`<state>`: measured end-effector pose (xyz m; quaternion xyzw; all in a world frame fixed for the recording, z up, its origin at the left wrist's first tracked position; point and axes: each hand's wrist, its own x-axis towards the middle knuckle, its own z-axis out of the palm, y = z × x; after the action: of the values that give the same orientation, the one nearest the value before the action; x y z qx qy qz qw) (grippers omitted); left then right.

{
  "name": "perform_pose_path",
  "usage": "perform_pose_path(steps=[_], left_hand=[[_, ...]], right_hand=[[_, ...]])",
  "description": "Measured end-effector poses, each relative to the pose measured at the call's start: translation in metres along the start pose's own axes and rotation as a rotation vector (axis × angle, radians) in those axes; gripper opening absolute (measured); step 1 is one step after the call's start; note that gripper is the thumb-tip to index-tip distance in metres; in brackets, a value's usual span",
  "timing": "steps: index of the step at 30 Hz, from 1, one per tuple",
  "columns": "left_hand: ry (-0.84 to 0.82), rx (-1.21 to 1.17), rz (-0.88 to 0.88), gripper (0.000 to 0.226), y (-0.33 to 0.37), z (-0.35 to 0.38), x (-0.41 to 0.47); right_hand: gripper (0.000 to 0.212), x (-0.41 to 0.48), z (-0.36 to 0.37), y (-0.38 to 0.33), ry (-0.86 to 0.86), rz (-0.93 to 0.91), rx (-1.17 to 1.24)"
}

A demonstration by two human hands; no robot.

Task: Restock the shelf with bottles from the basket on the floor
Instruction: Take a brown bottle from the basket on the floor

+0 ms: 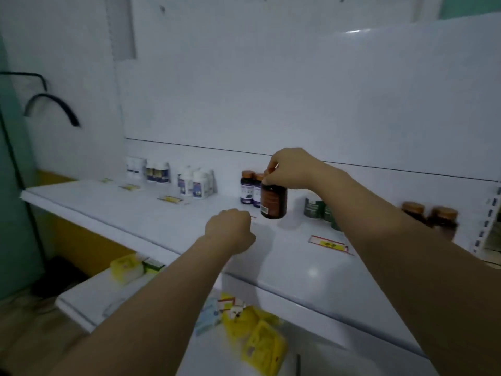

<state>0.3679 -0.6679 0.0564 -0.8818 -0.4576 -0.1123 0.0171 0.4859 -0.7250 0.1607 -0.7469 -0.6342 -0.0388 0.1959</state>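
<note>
While the right hand (291, 168) pinches the cap of a brown bottle (273, 200) with fingers clamped around its top, the bottle hangs slightly tilted over the middle of the shelf (108, 202). Whether its base touches the shelf I cannot tell. It sits just in front of two purple-label bottles (247, 189) near the back edge. The left hand (230, 230) hovers over the shelf nearer the front edge, fingers curled together with nothing seen in them. White bottles (196, 181) stand along the back edge to the left, green bottles (314, 206) just right of the held one, and two more brown bottles (431, 215) near the right end. A price tag (329, 244) lies by the front edge. Yellow packs (260, 337) lie on the lower shelf (81, 302).
</note>
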Motion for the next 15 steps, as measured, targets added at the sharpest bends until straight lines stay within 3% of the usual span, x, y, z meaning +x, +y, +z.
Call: perform_pose_path(steps=[8, 15], left_hand=[[0.036, 0.035, -0.282, 0.028, -0.182, -0.027, -0.052], [0.026, 0.022, -0.539, 0.013, -0.336, -0.018, -0.095]], right_hand=[[0.038, 0.061, 0.058, -0.182, -0.012, -0.298, 0.111], [0.036, 0.102, 0.132, -0.315, -0.127, -0.487, 0.168]])
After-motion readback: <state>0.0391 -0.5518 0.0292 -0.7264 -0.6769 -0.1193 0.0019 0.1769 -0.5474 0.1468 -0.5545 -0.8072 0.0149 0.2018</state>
